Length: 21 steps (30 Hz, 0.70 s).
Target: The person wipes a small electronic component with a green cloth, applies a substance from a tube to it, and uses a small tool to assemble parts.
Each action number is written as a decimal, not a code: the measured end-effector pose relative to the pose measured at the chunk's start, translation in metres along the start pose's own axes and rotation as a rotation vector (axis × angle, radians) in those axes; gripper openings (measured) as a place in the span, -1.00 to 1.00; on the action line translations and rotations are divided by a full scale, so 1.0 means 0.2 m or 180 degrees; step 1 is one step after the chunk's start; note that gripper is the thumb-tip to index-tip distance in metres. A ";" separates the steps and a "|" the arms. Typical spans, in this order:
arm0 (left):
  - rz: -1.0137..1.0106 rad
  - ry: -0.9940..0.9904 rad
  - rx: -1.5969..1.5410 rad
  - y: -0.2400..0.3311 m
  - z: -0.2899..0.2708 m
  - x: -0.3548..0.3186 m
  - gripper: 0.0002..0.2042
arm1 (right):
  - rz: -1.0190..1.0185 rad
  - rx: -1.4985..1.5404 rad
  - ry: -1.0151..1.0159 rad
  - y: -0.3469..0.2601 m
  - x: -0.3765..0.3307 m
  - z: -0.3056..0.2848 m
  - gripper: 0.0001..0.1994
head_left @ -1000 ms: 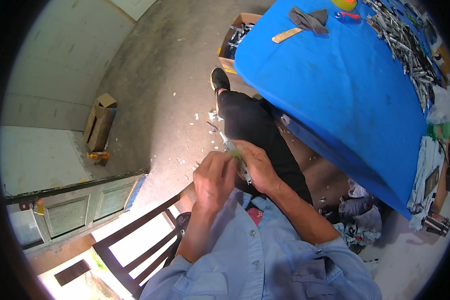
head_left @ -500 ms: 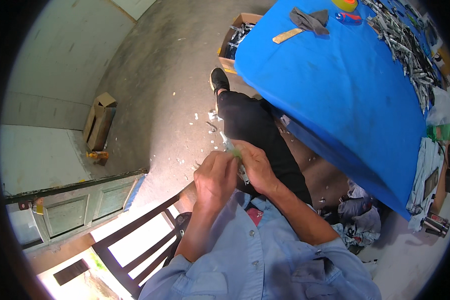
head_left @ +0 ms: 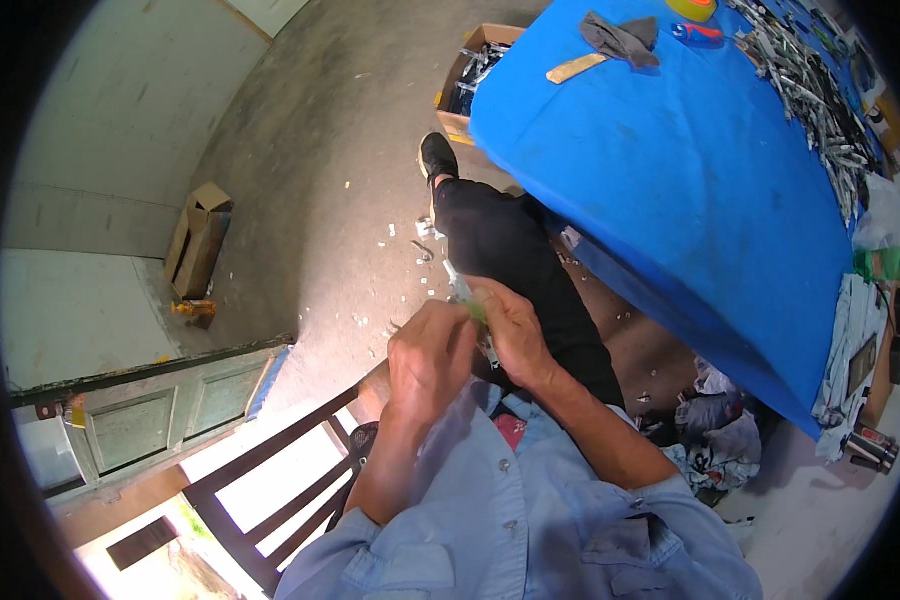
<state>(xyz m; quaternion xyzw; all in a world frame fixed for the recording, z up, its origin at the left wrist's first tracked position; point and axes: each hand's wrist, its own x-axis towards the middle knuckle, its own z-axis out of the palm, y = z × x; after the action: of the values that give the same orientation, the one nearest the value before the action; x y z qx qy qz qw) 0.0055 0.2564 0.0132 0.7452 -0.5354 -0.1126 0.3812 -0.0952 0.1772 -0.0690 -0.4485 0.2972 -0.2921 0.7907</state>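
Observation:
Above my lap, my right hand (head_left: 513, 335) is closed round a slim silvery-white piece (head_left: 457, 282). One end sticks out past the fingertips toward my shoe, and the other shows below the hand. Its exact kind is too small to make out. A small translucent green bit (head_left: 477, 311) shows between my two hands, at the middle of the slim piece. Right against it, my left hand (head_left: 426, 352) has its fingers pinched together, slightly blurred. Whatever those fingertips grip is hidden behind them.
At right a blue-covered table (head_left: 660, 180) bears a pile of thin silvery and black strips (head_left: 805, 95), a grey cloth (head_left: 620, 40) and a yellow tape roll (head_left: 692, 9). An open carton (head_left: 457, 125) stands by its corner. White scraps litter the floor; a wooden chair (head_left: 260, 480) is at left.
My left hand has shifted slightly at the green bit, its fingers a little blurred. The slim piece stays in my right hand, its upper end tilted slightly.

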 end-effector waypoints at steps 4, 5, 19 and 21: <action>-0.0162 0.0046 -0.0195 0.00 0.01 0.00 -0.90 | 0.0077 -0.0074 -0.0006 -0.01 0.01 -0.01 -0.64; -0.0204 0.0052 -0.0256 0.01 0.01 0.00 -0.90 | 0.0097 -0.0093 0.0004 -0.02 0.00 -0.01 -0.64; -0.0213 0.0555 -0.0207 -0.03 0.03 -0.01 -0.92 | -0.0016 -0.0096 -0.0087 -0.02 0.00 0.00 -0.63; -0.0581 0.0606 -0.0505 -0.04 0.02 -0.02 -0.93 | 0.0401 0.0199 -0.0134 -0.08 -0.01 0.00 -0.63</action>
<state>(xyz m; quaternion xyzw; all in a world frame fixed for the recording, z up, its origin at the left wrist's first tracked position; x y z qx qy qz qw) 0.0075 0.2596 0.0050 0.7656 -0.4163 -0.1176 0.4761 -0.0997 0.1710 -0.0540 -0.4101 0.2989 -0.2414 0.8272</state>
